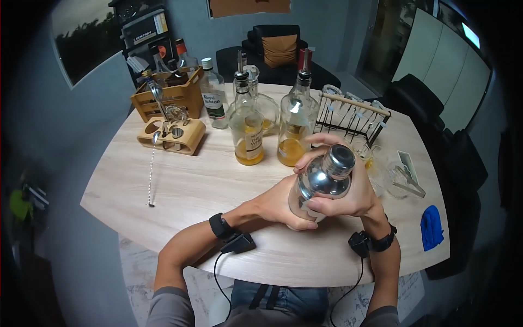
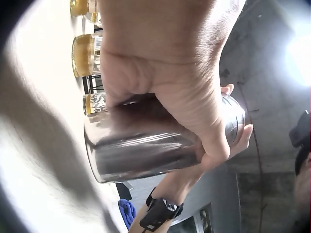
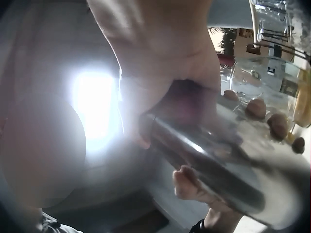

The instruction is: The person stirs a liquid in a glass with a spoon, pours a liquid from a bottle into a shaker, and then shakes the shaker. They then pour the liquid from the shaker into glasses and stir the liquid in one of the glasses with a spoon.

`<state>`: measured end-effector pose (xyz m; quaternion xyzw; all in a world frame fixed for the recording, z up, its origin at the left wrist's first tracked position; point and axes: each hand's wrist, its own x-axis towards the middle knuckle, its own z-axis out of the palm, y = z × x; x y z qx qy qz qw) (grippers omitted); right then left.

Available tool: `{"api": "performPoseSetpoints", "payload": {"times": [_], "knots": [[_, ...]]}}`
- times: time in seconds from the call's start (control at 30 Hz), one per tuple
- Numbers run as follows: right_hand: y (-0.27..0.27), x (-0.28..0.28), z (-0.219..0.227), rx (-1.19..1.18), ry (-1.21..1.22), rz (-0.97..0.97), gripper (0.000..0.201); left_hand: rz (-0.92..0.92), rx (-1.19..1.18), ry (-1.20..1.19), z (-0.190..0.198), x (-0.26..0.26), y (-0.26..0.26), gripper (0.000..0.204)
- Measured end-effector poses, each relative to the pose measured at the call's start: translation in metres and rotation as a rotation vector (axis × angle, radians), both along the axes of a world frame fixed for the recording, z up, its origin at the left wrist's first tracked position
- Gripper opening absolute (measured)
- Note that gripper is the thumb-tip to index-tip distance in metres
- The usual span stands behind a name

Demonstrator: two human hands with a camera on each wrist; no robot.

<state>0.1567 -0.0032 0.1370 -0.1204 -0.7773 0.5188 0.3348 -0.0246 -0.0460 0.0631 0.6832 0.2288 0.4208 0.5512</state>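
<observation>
Both hands grip a polished metal cocktail shaker [image 1: 325,182] above the near side of the table, its capped top tilted up toward the head camera. My left hand [image 1: 278,203] wraps the lower body from the left. On the other side my right hand [image 1: 359,188] holds the upper part, with its thumb across the front and fingers behind the shoulder. The left wrist view shows the shaker's smooth body [image 2: 141,150] lying sideways in the picture, base toward the table. In the right wrist view, left fingertips [image 3: 256,109] show along the far side of the shaker.
Two bottles with pourers, a whisky bottle [image 1: 250,139] and a clear bottle [image 1: 294,131], stand just beyond the hands. A wooden bar-tool stand [image 1: 188,139] and a twisted bar spoon [image 1: 152,169] lie left. A glass rack [image 1: 354,117], tongs [image 1: 409,182] and a blue cloth [image 1: 432,229] are right.
</observation>
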Motion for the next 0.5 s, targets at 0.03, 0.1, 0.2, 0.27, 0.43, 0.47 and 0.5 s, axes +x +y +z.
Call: {"api": "performPoseSetpoints", "payload": {"times": [0.03,0.1,0.2,0.27,0.43,0.47,0.5], "knots": [[-0.004,-0.001,0.001,-0.007,0.019,-0.055,0.092,0.017,-0.002,0.004,0.002,0.001,-0.002,0.076],[-0.011,0.0,0.005,-0.01,0.036,-0.108,0.089,0.034,-0.001,0.005,0.007,0.001,-0.004,0.078],[-0.02,0.003,0.011,0.05,0.034,-0.189,0.087,0.033,0.066,0.068,0.015,0.002,-0.005,0.086],[-0.02,0.005,0.011,0.143,0.079,-0.173,0.086,0.035,0.112,0.106,0.02,0.003,-0.006,0.092],[-0.031,0.002,0.018,0.165,0.191,-0.209,0.104,0.097,0.171,0.029,0.028,0.009,-0.011,0.094],[-0.031,0.001,0.018,0.128,0.248,-0.226,0.11,0.119,0.124,-0.02,0.03,0.01,-0.011,0.099],[-0.027,0.003,0.015,0.15,0.208,-0.196,0.122,0.124,0.13,-0.017,0.031,0.01,-0.009,0.099]]}}
